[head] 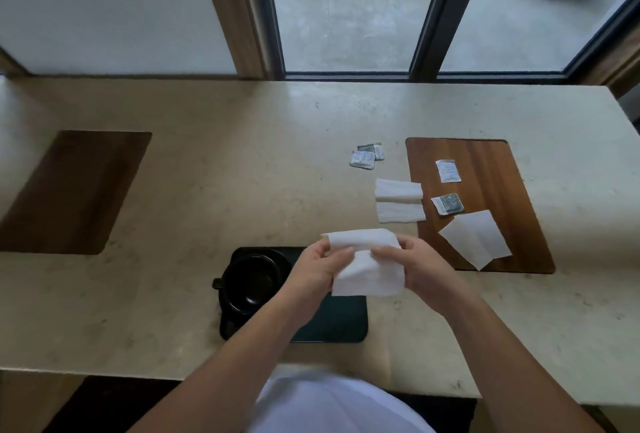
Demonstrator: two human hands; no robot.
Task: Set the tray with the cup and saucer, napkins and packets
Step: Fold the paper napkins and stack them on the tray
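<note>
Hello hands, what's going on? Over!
Both hands, left and right, folding a napkin above the tray. Cup already on tray. Nothing in the way.

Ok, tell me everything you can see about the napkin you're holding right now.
The napkin is white, soft, tissue-like paper, partly folded: its top edge curls over while the lower part hangs flat. Both hands hold it above the black tray; the left hand pinches its left edge, the right hand grips its right side. It hovers over the tray's right half, beside the black cup.

The left hand hides part of the tray (packet print unreadable).
</note>
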